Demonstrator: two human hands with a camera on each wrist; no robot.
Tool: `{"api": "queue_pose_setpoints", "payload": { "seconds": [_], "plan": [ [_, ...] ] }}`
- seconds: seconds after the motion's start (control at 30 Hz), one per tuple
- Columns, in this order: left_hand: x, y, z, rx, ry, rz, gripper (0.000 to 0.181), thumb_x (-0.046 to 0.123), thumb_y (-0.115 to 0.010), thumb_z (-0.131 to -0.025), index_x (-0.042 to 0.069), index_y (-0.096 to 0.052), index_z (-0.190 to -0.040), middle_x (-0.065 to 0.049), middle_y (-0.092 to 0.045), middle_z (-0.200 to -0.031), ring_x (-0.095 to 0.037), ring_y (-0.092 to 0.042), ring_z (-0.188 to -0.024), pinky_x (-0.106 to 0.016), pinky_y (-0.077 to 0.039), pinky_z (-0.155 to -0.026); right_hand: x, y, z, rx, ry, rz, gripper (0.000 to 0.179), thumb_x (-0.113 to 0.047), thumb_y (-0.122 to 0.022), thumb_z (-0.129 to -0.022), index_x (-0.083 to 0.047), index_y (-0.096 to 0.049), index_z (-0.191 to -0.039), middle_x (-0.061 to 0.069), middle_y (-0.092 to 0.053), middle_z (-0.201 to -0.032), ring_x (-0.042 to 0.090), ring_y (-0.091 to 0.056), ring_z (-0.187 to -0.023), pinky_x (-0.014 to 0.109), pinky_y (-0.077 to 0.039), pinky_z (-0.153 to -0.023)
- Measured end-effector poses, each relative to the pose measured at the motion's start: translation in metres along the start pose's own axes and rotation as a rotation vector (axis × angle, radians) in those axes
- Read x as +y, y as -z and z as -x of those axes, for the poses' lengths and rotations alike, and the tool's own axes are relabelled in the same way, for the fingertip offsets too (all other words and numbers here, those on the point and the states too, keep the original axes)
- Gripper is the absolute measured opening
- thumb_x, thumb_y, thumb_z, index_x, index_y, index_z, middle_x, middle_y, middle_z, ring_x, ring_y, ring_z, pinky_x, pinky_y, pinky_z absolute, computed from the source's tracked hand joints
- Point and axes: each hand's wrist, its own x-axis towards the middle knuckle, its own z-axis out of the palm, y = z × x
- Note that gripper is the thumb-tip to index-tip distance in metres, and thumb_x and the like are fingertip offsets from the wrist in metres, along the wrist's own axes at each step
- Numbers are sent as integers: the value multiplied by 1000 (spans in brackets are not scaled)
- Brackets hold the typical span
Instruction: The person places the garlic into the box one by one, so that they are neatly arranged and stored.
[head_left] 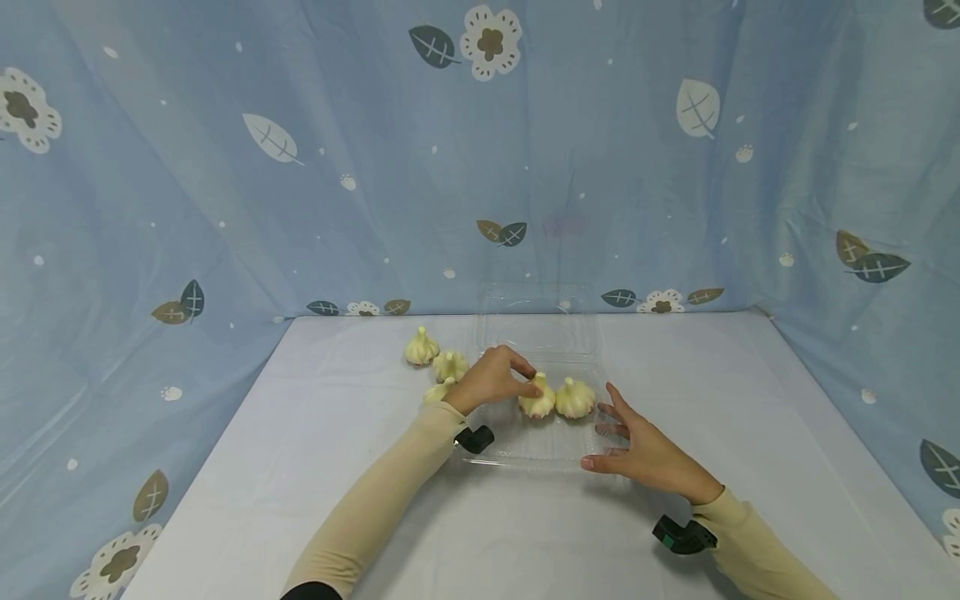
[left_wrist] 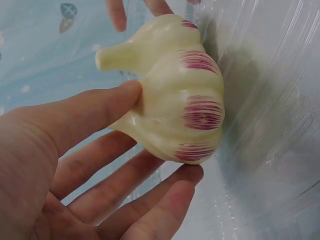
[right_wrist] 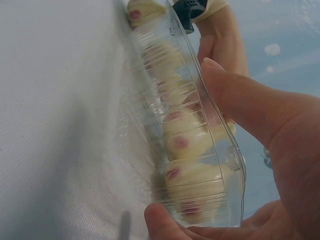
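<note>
My left hand [head_left: 491,379] holds a pale yellow garlic bulb [head_left: 537,400] inside a clear plastic box [head_left: 517,446]. Seen from the left wrist, the thumb presses near the stem and the fingers [left_wrist: 110,187] curve below the bulb [left_wrist: 200,100], which has purple streaks on its base. Another garlic bulb [head_left: 575,399] sits upright in the box, just to its right. My right hand [head_left: 652,450] grips the box by its front right corner. In the right wrist view, its thumb [right_wrist: 240,95] lies on the box's rim and a finger [right_wrist: 162,222] is low beside the wall.
Left of the box, three more garlic bulbs stand on the white table, the farthest bulb [head_left: 422,347] near the back and another bulb [head_left: 451,367] beside it. The box's transparent lid [head_left: 536,321] stands raised at the back, against the blue patterned curtain [head_left: 360,183].
</note>
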Motion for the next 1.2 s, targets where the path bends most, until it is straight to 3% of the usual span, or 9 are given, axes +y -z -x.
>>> {"api": "queue_pose_setpoints", "payload": {
  "seconds": [0.3, 0.53, 0.77, 0.97, 1.2],
  "plan": [
    [2, 2, 3, -1, -16, -15, 29, 27, -88, -83, 12, -83, -108, -3, -80, -113, -26, -71, -118, -40, -59, -97, 1, -1, -1, -5, -4, -4, 123, -32, -82, -91, -12, 14, -166, 30, -15, -170, 52, -37, -149, 53, -55, -106],
    [5, 5, 6, -10, -17, -13, 29, 28, -88, -84, 12, -82, -108, -3, -79, -117, -23, -78, -101, -31, -63, -82, 0, -1, -1, -7, -18, -11, 123, -32, -82, -91, -13, 14, -166, 29, -14, -171, 51, -37, -150, 52, -55, -107],
    [7, 8, 8, -40, -10, -18, 39, 27, -88, -85, 7, -79, -118, -6, -77, -123, -28, -76, -107, -35, -63, -85, -2, -1, 0, -3, -24, -5, 124, -32, -82, -90, -13, 14, -166, 29, -14, -170, 52, -36, -150, 51, -55, -106],
    [8, 11, 11, -58, -10, -23, 39, 27, -89, -83, 11, -79, -117, -4, -76, -124, -27, -75, -111, -34, -63, -86, -2, 0, 0, -8, -18, -7, 123, -32, -82, -91, -12, 14, -166, 30, -13, -170, 52, -35, -150, 51, -55, -107],
    [8, 19, 15, -63, -22, -2, 47, 28, -89, -83, 6, -76, -122, -12, -74, -129, -32, -72, -116, -37, -63, -88, -1, 0, 0, -8, -13, -8, 124, -32, -82, -90, -12, 15, -166, 30, -14, -170, 52, -35, -150, 51, -55, -106]
  ]
}}
